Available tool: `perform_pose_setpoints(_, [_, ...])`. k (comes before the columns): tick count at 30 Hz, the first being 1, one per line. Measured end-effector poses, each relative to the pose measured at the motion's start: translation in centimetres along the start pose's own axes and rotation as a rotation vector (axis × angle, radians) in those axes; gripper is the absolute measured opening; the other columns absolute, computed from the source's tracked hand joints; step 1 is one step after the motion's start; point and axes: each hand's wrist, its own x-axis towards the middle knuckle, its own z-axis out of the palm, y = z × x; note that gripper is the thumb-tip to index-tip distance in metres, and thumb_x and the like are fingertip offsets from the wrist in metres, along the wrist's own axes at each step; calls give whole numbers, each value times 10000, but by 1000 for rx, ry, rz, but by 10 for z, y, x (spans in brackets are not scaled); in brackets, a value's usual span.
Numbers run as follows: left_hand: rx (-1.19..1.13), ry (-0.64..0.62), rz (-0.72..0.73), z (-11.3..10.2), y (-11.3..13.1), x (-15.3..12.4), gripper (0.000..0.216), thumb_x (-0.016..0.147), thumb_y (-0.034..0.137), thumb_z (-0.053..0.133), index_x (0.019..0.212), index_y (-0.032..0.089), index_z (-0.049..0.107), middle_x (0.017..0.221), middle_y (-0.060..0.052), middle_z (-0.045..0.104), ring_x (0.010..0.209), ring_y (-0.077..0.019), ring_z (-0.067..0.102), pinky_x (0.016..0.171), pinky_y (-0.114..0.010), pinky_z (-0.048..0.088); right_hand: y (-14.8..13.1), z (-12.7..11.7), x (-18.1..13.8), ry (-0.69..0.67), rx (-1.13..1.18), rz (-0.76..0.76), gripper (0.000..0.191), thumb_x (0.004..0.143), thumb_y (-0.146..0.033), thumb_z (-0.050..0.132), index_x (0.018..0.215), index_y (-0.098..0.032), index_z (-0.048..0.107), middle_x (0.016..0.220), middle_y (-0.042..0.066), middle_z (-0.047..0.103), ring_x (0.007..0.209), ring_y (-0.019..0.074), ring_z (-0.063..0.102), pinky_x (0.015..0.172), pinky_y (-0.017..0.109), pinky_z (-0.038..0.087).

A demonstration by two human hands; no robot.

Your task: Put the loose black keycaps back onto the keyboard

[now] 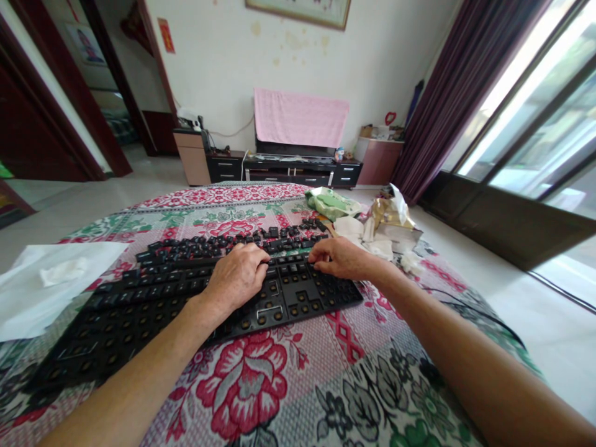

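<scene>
A black keyboard (298,297) lies on the tablecloth, with many key sockets bare and keycaps in its back rows. My left hand (239,273) is closed over the keyboard's back middle part, its fingers curled and the tips hidden. At the keyboard's back right, my right hand (338,257) has thumb and fingers drawn together in a pinch. Whatever sits between those fingertips is too small to make out. Loose black keycaps (186,249) are spread in a long heap just behind the keyboard.
White paper (28,298) with a crumpled tissue (63,271) lies at the left. A green packet (331,203), a gold-coloured bag (390,216) and crumpled tissues (349,230) sit at the back right. A black cable (484,310) runs off the table's right side.
</scene>
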Motion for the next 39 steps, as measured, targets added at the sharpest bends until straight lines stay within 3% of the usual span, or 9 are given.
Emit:
perform_pose_setpoints(18, [6,-10,-4,0,0,1,224,776,266,424,861,223,627,882,-21,597,823,-173,501,769,-299,406,-1,0,-1,-12,9,24,211,686,-190,501,857,-169,623,778,27,636,676,112,548,612,221,401])
perform_pose_setpoints(26, [31,6,-29,0,3,-2,242,783,274,424,951,242,595,907,-12,595,843,-180,503,753,-293,415,0,-7,-2,-23,62,-41,231,728,-183,468,867,-178,652,858,26,648,760,117,559,710,230,406])
perform_pose_setpoints(32, [26,-5,-23,-1,3,-2,234,780,268,419,907,233,613,905,-14,596,846,-182,500,759,-292,418,16,-27,-24,59,40,113,233,744,-236,455,847,-177,656,769,17,650,678,109,550,641,228,405])
perform_pose_setpoints(39, [0,-19,-22,0,1,0,246,771,267,415,890,225,626,906,-26,599,847,-183,501,778,-295,408,51,-55,-52,5,-178,401,196,660,-226,518,756,-168,679,676,23,648,587,104,529,569,225,378])
